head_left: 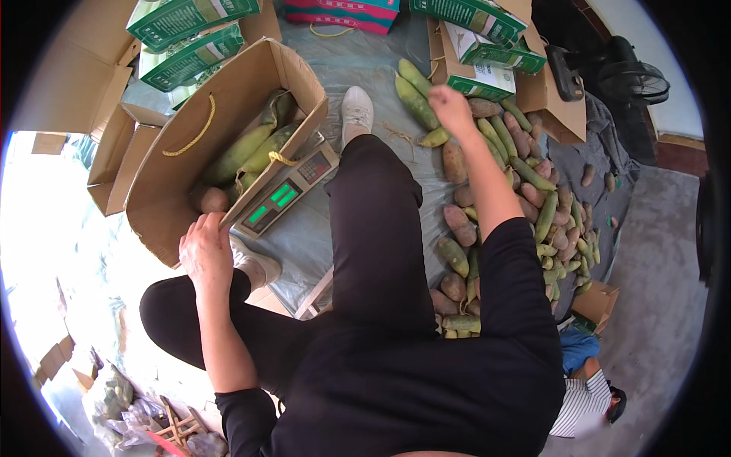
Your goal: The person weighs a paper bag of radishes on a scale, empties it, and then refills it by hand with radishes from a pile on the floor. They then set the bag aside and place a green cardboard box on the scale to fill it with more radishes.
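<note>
I sit on the floor with one leg stretched out. My left hand (204, 251) grips the near rim of an open cardboard box (179, 179) that rests on a digital scale (285, 194). Inside the box lie corn cobs in green husks (247, 152) and a sweet potato (213, 200). My right hand (451, 107) reaches forward over a pile of corn cobs and reddish sweet potatoes (525, 206); its fingers close on a green corn cob (417, 99) at the pile's far end.
Green-and-white cartons (186, 34) and empty cardboard boxes (122, 156) stand at the far left. More cartons (476, 46) sit behind the pile. A dark fan (628, 72) stands far right. A plastic sheet (358, 57) covers the floor. Another person's striped sleeve (582, 404) shows at lower right.
</note>
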`<action>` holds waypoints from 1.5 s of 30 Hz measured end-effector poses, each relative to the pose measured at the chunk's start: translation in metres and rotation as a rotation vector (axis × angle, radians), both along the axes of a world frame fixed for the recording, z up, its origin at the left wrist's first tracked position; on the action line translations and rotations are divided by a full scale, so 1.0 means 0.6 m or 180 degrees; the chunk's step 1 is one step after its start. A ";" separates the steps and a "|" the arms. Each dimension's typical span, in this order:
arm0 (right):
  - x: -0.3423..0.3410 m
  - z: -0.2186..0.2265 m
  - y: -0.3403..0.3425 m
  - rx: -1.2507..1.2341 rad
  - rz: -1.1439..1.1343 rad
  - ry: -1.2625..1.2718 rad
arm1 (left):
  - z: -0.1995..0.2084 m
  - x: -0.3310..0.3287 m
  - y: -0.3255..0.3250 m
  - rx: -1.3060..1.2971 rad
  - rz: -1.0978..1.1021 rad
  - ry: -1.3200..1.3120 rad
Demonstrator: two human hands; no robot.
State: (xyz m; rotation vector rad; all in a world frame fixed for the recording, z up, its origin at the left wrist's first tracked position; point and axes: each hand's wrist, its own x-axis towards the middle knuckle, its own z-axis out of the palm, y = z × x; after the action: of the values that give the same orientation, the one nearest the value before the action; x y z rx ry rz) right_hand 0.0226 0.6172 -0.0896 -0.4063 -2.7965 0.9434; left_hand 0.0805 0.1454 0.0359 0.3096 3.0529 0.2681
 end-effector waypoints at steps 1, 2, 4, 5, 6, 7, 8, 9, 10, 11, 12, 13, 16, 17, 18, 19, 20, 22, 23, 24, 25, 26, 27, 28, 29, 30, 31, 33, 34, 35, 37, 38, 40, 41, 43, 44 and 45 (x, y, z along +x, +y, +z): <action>0.023 -0.043 0.014 0.0267 -0.0123 -0.0316 | 0.001 -0.001 0.001 0.0019 0.0020 0.0009; 0.043 -0.073 0.023 0.0541 -0.0253 -0.0641 | -0.003 -0.003 0.003 0.0060 0.0028 -0.0017; 0.063 -0.097 0.009 0.0873 -0.0252 -0.1603 | -0.004 -0.003 0.001 0.0024 0.0048 -0.0030; 0.070 -0.115 0.011 0.0857 -0.0252 -0.1615 | -0.004 -0.005 0.003 0.0051 0.0046 -0.0023; 0.085 -0.144 0.024 0.1104 -0.0179 -0.1652 | 0.000 -0.008 0.012 0.0105 0.0064 -0.0048; 0.092 -0.161 0.024 0.1333 -0.0077 -0.1696 | 0.001 -0.008 0.015 0.0085 0.0062 -0.0068; 0.095 -0.178 0.025 0.1317 -0.0070 -0.1715 | 0.001 -0.009 0.018 0.0063 0.0111 -0.0098; 0.093 -0.190 0.017 0.1362 0.0087 -0.1926 | 0.002 -0.008 0.018 0.0025 0.0178 -0.0126; 0.091 -0.201 0.009 0.1410 0.0247 -0.2133 | 0.004 -0.009 0.019 0.0007 0.0227 -0.0158; 0.089 -0.209 0.003 0.1389 0.0279 -0.2139 | 0.004 -0.010 0.018 -0.0023 0.0248 -0.0169; 0.086 -0.220 -0.003 0.1409 0.0383 -0.2319 | 0.004 -0.010 0.016 -0.0030 0.0259 -0.0190; 0.082 -0.230 -0.009 0.1433 0.0492 -0.2493 | 0.003 -0.012 0.014 -0.0036 0.0274 -0.0207; 0.078 -0.256 -0.009 0.1566 0.0598 -0.2733 | 0.003 -0.014 0.016 0.0051 0.0248 -0.0173; 0.075 -0.264 -0.007 0.1559 0.0661 -0.2708 | 0.004 -0.015 0.017 0.0019 0.0304 -0.0163; 0.075 -0.269 -0.001 0.1670 0.0709 -0.2829 | 0.002 -0.017 0.020 0.0057 0.0280 -0.0181; 0.071 -0.276 0.001 0.1771 0.0776 -0.2944 | 0.004 -0.018 0.020 0.0076 0.0268 -0.0200; 0.064 -0.283 0.001 0.1769 0.0838 -0.2920 | 0.003 -0.018 0.017 0.0081 0.0263 -0.0185; 0.056 -0.296 0.008 0.2011 0.0640 -0.3100 | 0.006 -0.022 0.017 0.0079 0.0293 -0.0193; 0.057 -0.300 0.012 0.2030 0.0667 -0.3084 | 0.007 -0.023 0.017 0.0088 0.0277 -0.0202; 0.058 -0.300 0.008 0.2155 0.0939 -0.3041 | 0.007 -0.022 0.014 0.0099 0.0289 -0.0215; 0.061 -0.299 0.005 0.2282 0.1206 -0.2994 | 0.006 -0.022 0.012 0.0094 0.0327 -0.0203; 0.066 -0.296 0.005 0.2296 0.1234 -0.2971 | 0.004 -0.022 0.010 0.0107 0.0276 -0.0179; 0.071 -0.287 0.006 0.2263 0.1338 -0.2860 | 0.004 -0.022 0.009 0.0119 0.0223 -0.0152; 0.071 -0.281 0.003 0.2227 0.1440 -0.2751 | 0.005 -0.021 0.008 0.0114 0.0253 -0.0139; 0.067 -0.279 -0.003 0.2235 0.1462 -0.2729 | 0.006 -0.021 0.007 0.0080 0.0246 -0.0169; 0.069 -0.280 -0.001 0.2352 0.1351 -0.2677 | 0.004 -0.023 0.009 0.0074 0.0209 -0.0205; 0.069 -0.281 0.003 0.2466 0.1239 -0.2627 | 0.003 -0.024 0.010 0.0093 0.0200 -0.0198; 0.063 -0.291 0.013 0.2570 0.1264 -0.2599 | 0.005 -0.022 0.010 0.0104 0.0193 -0.0142; 0.062 -0.297 0.020 0.2661 0.1306 -0.2569 | 0.006 -0.021 0.010 0.0105 0.0206 -0.0139; 0.063 -0.302 0.026 0.2666 0.1278 -0.2589 | 0.006 -0.023 0.011 0.0123 0.0179 -0.0146; 0.065 -0.315 0.035 0.2545 0.0955 -0.2545 | 0.004 -0.024 0.011 0.0094 0.0214 -0.0166; 0.071 -0.316 0.043 0.2554 0.0945 -0.2561 | 0.001 -0.026 0.012 0.0096 0.0214 -0.0185; 0.067 -0.297 0.028 0.1585 0.0468 -0.2116 | 0.004 -0.022 0.008 0.0088 0.0242 -0.0172; 0.065 -0.278 0.022 0.1569 0.0506 -0.2102 | 0.006 -0.019 0.006 0.0103 0.0252 -0.0153; 0.060 -0.218 0.000 0.0682 -0.0523 -0.2221 | 0.004 -0.017 0.003 0.0101 0.0250 -0.0154; 0.066 -0.219 0.008 0.0674 -0.0494 -0.2202 | 0.005 -0.016 0.003 0.0116 0.0219 -0.0162; 0.076 -0.217 0.038 0.0518 -0.0566 -0.1651 | 0.004 -0.019 0.004 0.0165 0.0204 -0.0141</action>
State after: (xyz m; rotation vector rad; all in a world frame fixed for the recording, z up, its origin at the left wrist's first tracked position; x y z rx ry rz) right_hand 0.0683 0.6402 -0.2195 -0.9787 -3.1809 0.6343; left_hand 0.0694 0.1480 0.0381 0.2060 3.0198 0.3532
